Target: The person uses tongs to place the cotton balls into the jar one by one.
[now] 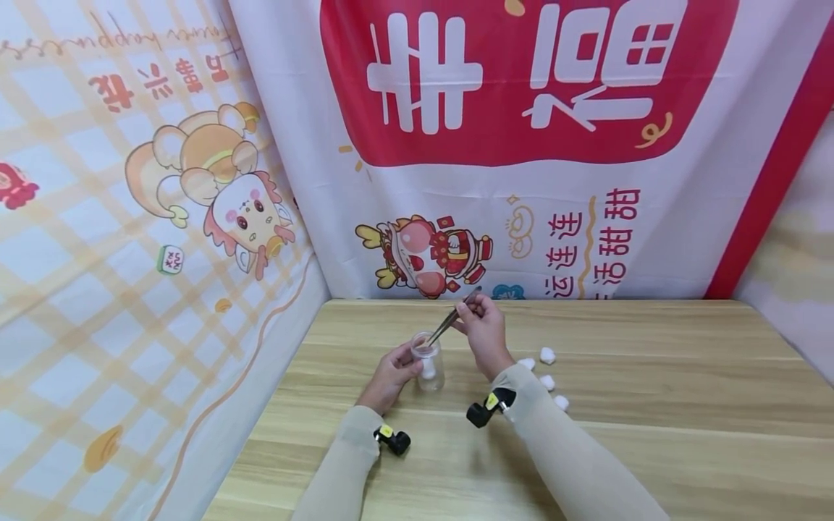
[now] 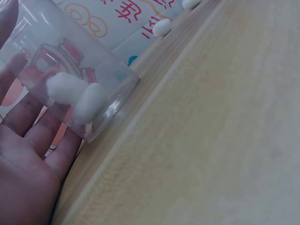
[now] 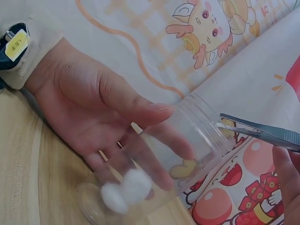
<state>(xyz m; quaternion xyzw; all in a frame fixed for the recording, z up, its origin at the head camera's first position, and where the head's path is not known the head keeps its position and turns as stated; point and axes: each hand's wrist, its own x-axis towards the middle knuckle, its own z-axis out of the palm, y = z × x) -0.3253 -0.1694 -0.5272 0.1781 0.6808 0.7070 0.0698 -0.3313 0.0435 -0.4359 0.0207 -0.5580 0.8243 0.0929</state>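
Note:
My left hand (image 1: 391, 376) holds a clear jar (image 1: 431, 376) on the wooden table, thumb and fingers around its wall. Inside the jar (image 2: 108, 70), low down, lie white cotton balls (image 2: 91, 101); two show in the right wrist view. My right hand (image 1: 483, 331) grips metal tweezers (image 1: 449, 320) that slant down to the jar's open mouth. In the right wrist view the tweezers (image 3: 267, 135) have their tips slightly apart at the rim, with nothing between them. The left hand (image 3: 108, 98) spreads its fingers along the jar.
Several loose cotton balls (image 1: 547, 355) lie on the table (image 1: 684, 376) to the right, by my right wrist and sleeve. Behind the table's far edge hangs a printed cloth (image 1: 664, 253), and another patterned cloth (image 1: 215, 347) borders the left side.

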